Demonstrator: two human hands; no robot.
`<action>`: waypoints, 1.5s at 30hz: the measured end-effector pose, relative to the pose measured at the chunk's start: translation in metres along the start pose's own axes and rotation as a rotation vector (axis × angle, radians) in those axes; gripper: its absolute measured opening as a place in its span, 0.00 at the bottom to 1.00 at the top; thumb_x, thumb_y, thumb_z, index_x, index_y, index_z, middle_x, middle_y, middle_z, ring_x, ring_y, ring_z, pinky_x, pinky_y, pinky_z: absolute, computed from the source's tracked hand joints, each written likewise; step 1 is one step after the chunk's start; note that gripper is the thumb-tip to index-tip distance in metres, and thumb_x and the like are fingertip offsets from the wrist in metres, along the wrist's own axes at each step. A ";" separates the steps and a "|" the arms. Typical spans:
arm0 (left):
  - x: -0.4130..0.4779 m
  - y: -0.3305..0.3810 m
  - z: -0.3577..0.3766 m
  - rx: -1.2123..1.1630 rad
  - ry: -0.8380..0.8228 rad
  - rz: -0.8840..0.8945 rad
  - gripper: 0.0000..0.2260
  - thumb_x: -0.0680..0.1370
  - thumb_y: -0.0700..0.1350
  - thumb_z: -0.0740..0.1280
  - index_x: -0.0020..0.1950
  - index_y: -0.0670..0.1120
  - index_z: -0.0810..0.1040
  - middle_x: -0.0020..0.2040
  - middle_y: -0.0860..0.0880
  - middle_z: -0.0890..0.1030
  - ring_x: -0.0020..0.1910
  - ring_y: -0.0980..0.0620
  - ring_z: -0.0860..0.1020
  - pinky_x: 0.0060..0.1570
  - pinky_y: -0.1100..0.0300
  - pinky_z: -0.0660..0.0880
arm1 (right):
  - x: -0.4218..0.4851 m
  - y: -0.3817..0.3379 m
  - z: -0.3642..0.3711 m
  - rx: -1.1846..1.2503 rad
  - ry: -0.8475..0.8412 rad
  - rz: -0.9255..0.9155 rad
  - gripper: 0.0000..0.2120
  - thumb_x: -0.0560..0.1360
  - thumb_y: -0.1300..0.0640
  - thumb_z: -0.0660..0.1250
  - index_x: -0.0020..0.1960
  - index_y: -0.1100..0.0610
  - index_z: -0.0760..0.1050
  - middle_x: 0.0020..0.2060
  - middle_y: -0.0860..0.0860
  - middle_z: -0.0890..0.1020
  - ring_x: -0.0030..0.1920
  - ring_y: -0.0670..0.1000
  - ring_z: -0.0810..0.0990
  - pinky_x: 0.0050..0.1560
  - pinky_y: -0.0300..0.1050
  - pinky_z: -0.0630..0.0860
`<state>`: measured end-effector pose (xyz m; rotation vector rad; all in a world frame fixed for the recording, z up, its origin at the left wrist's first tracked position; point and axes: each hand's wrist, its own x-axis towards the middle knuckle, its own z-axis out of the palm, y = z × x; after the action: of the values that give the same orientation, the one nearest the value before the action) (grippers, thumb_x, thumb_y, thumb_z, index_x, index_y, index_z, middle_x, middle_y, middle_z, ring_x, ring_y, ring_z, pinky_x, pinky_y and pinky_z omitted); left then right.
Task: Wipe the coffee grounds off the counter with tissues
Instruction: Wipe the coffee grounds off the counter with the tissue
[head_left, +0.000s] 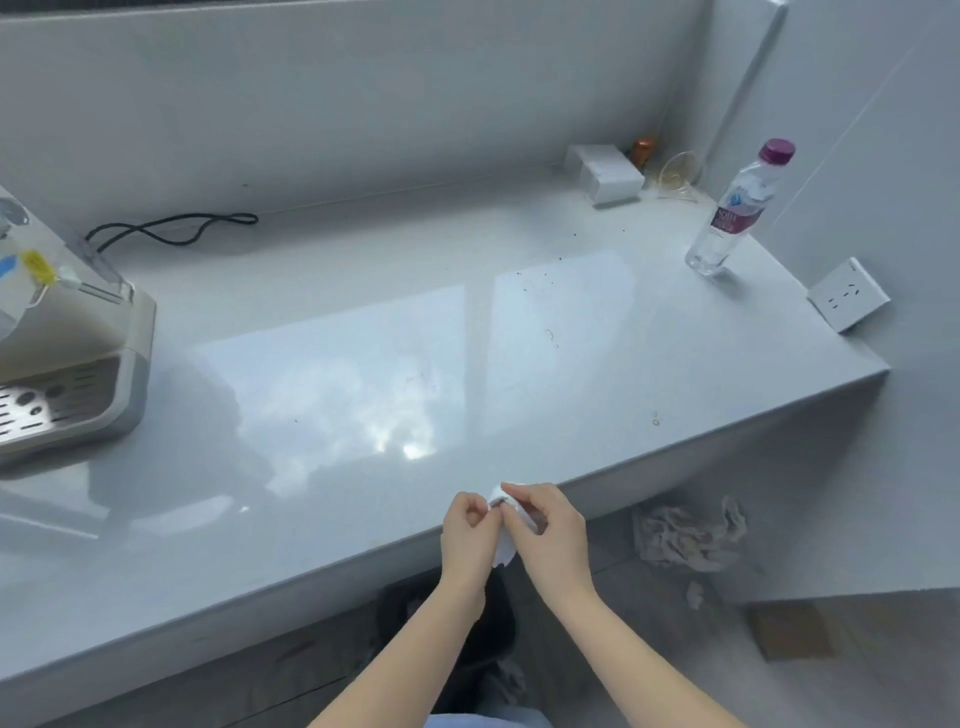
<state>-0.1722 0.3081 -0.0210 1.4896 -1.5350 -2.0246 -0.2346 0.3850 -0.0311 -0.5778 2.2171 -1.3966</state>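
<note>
- Head view showed the coffee machine (62, 364) at the far left of the grey counter (337, 519), with a black cord (171, 228) lying behind it.
- At the near edge, around the middle, the left hand (467, 540) and right hand (550, 535) were together, both pinching a small white tissue (503, 551) between fingertips. Looked like folding or bunching it, so I'd call this prep between wipes.
- Both forearms came up from the bottom, wrists angled in towards each other, hands hovering just over the counter edge.
- The coffee grounds (540, 278) were scattered further right and far, well apart from the hands, so the next move needs a long reach out there.
- Far right stood a water bottle (737, 208), upright near the wall.
- Crumpled used paper (685, 540) lay on the floor below.
</note>
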 end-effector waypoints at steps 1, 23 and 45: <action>-0.001 0.006 0.005 -0.100 -0.031 -0.066 0.01 0.76 0.39 0.61 0.45 0.43 0.71 0.40 0.46 0.77 0.40 0.48 0.76 0.40 0.55 0.74 | -0.001 0.000 -0.001 -0.008 0.000 -0.017 0.12 0.74 0.53 0.68 0.50 0.35 0.77 0.48 0.32 0.77 0.53 0.35 0.76 0.47 0.27 0.73; 0.073 0.002 -0.212 1.150 0.345 0.466 0.21 0.81 0.48 0.53 0.74 0.47 0.62 0.78 0.47 0.57 0.77 0.46 0.55 0.72 0.43 0.52 | 0.093 0.013 -0.002 -0.387 0.110 -0.024 0.05 0.74 0.54 0.68 0.42 0.53 0.79 0.39 0.49 0.80 0.37 0.47 0.77 0.41 0.43 0.69; 0.095 -0.017 -0.304 1.173 0.427 0.479 0.18 0.75 0.51 0.53 0.64 0.50 0.68 0.66 0.49 0.71 0.63 0.47 0.68 0.62 0.52 0.58 | 0.060 -0.072 0.202 -0.550 -0.558 -0.396 0.08 0.76 0.52 0.65 0.47 0.56 0.78 0.44 0.51 0.78 0.42 0.54 0.79 0.43 0.48 0.72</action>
<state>0.0301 0.0675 -0.0770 1.4203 -2.6413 -0.4049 -0.1589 0.1765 -0.0523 -1.4587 2.0528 -0.6237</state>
